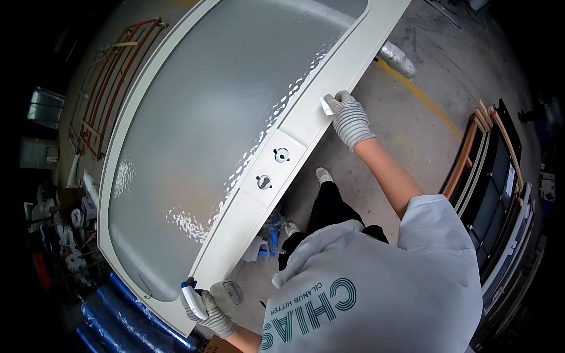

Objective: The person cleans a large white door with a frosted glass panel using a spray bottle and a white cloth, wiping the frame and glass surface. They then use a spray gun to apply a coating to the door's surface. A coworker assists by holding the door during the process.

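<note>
A large white-framed door panel (226, 238) with textured glass (194, 117) lies at a slant in front of me. Two round cut-outs, an upper hole (281, 155) and a lower hole (263, 182), pierce its near side strip. At the panel's near left corner, my left hand (215, 316), in a striped glove, grips the white-and-blue trigger head of a spray bottle (194, 301); its see-through body hangs beside the wrist. Farther up the same edge, my gloved right hand (351, 120) is closed on a small white cloth-like piece (326, 106) against the frame.
Blue-wrapped rolls (120, 312) lie at the lower left. An orange metal rack (118, 82) is beyond the panel on the left. Framed panels (494, 194) lean together at the right. A silvery wrapped roll (397, 59) protrudes by the far edge. Blue plastic (271, 235) is near my feet.
</note>
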Demonstrator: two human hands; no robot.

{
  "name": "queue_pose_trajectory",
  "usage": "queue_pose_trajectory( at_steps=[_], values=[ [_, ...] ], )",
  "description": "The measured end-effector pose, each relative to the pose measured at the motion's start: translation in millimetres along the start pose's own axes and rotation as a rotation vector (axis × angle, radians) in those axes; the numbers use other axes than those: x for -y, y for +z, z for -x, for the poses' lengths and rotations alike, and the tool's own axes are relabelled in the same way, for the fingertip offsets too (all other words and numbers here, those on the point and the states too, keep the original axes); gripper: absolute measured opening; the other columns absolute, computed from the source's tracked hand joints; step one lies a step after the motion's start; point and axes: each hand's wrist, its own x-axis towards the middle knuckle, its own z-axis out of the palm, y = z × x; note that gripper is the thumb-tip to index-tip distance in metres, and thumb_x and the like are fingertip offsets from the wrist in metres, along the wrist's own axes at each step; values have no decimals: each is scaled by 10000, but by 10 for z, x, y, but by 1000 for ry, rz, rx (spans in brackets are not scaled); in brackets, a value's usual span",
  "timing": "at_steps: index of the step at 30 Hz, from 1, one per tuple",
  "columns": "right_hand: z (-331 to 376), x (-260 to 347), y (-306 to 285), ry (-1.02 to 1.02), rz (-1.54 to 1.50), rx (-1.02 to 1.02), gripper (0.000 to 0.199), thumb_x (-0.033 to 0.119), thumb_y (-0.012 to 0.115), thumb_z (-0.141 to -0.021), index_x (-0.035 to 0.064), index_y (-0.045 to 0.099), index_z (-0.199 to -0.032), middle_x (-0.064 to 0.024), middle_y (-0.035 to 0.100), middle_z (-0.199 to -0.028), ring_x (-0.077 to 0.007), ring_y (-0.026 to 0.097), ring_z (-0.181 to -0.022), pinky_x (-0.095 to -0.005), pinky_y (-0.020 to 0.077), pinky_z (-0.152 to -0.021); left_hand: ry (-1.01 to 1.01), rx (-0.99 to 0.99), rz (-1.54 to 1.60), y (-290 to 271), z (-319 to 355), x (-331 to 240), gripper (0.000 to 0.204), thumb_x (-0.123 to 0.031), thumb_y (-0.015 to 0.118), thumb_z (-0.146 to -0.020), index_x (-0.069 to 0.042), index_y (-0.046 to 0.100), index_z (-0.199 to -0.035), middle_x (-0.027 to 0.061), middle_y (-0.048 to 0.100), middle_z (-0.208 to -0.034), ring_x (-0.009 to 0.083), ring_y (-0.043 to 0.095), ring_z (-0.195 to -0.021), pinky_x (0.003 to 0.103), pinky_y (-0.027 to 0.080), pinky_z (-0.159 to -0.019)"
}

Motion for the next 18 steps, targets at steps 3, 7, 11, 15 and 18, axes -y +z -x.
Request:
queue_pose_trajectory(
  at_steps=[3,7,11,15,18],
  values=[
    [-45,536,-42,-180,-187,30,314,51,501,-834,75,586,-1136,-152,585,-1052,-298,609,-885,-366,503,-796,-7,-63,5,375,-43,-383,560,-232,703,-780,11,502,-1242,157,590,-1120,158,536,-867,261,444,-730],
    [705,1746,789,-856,-388,194,297,146,496,-811,14,615,-1049,-119,584,-1065,-253,577,-921,-391,466,-814,-27,-71,8,591,-27,-632,544,-226,696,-783,3,507,-1239,160,587,-1128,174,538,-870,267,446,-733],
    [667,2090,533,-1206,-86,409,231,152,496,-805,15,628,-936,-94,574,-957,-246,578,-870,-382,477,-785,-70,-160,-70,738,24,-808,564,-234,692,-774,22,494,-1236,158,602,-1083,176,534,-823,278,446,-700],
    [4,1478,488,-914,-286,459,224,198,526,-831,67,622,-986,-117,582,-994,-265,588,-918,-378,479,-825,-151,-225,-89,641,116,-692,578,-240,699,-752,29,496,-1221,139,610,-1023,148,515,-742,266,446,-640],
    [-963,523,201,-33,-269,445,261,266,590,-837,80,624,-1017,-152,605,-1008,-297,598,-938,-371,477,-856,-139,-212,-46,613,102,-605,515,-144,694,-768,32,508,-1214,140,601,-1075,156,525,-826,272,456,-747]
  ],
)
